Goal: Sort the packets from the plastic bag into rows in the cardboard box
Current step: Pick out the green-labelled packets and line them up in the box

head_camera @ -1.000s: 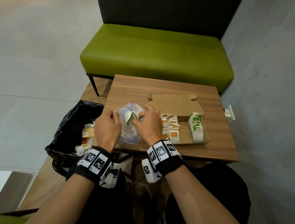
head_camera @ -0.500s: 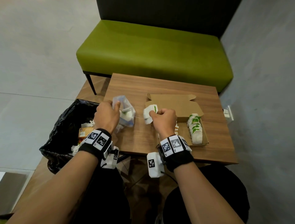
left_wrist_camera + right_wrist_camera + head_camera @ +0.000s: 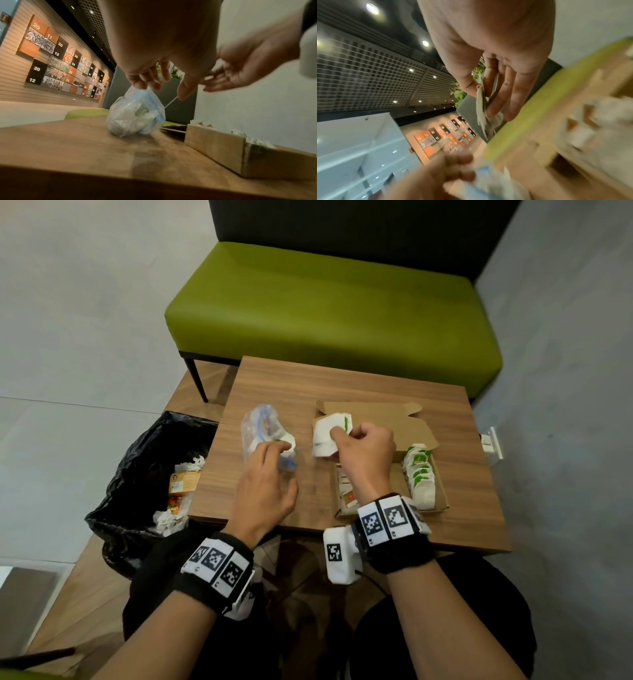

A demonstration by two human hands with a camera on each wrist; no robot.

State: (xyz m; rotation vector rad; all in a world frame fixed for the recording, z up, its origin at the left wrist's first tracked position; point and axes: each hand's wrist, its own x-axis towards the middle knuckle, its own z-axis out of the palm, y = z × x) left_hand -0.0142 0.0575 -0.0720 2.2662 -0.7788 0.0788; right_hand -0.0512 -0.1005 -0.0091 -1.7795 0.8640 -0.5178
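Note:
The clear plastic bag (image 3: 260,422) (image 3: 135,115) sits on the wooden table (image 3: 342,381), with white packets still inside. My left hand (image 3: 277,450) (image 3: 159,86) hovers at its top edge with relaxed fingers that just touch the plastic. To the right, my right hand (image 3: 342,436) (image 3: 488,97) pinches a small stack of white packets with green print (image 3: 325,436) (image 3: 482,116), just above the near left of the cardboard box (image 3: 395,479) (image 3: 214,147). The box holds a row of green-print packets (image 3: 419,474) on its right side. A row of orange-print packets (image 3: 347,494) on its left is partly hidden by my wrist.
A black bin bag (image 3: 137,460) with rubbish stands on the floor left of the table. A green bench (image 3: 329,313) runs behind the table. The box's lid (image 3: 373,419) lies folded back. A grey wall with a white fitting (image 3: 491,441) closes the right side.
My right hand pulled a stack of packets out of the bag and carried it right towards the box. My left hand loosened its grip, and the bag now sits on the table.

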